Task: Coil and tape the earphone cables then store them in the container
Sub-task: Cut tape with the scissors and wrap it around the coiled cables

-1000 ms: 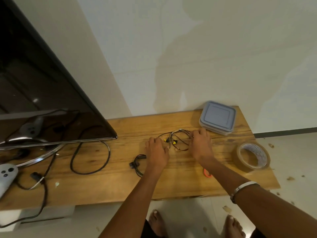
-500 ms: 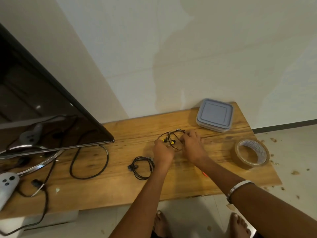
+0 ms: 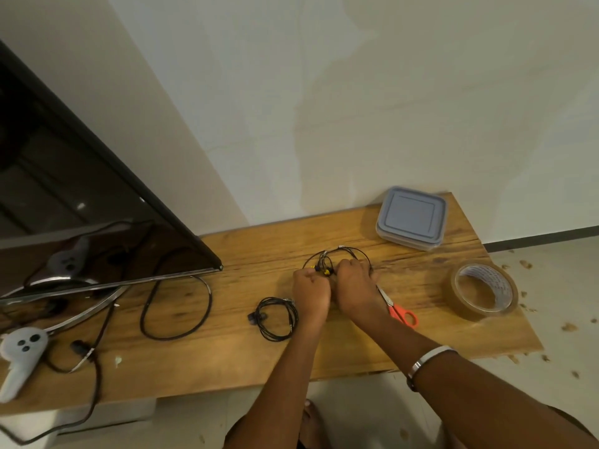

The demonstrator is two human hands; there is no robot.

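Head camera showed the earphone cable [image 3: 337, 254] you were working on at the middle of the wooden table [image 3: 227, 361], its thin black loops fanning out beyond your knuckles toward the wall, with small yellow parts bunched where your two fists met. Your left hand [image 3: 311, 288] was curled tight around the gathered strands, and your right hand [image 3: 355, 283] was curled against it on the same bundle; how the fingertips pinched underneath was hidden. Holding both fists together like that looked like a way to keep the loops from springing apart while you gathered them.

Just left of your left wrist lay a second earphone cable [image 3: 277, 319], already wound into a small coil and flat on the wood. Whether it was taped could not be told.

Orange-handled scissors [image 3: 400, 312] lay just right of your right forearm, blades partly under the hand, and the tape roll [image 3: 483, 291] sat flat farther right, both probably kept within reach for the binding step. The grey-lidded container [image 3: 411, 218] stood at the far right corner, lid on, well apart from the cables.

At the left stood a dark screen [image 3: 81, 205], a looped thick black cord [image 3: 176, 306] and a white controller [image 3: 21, 351].
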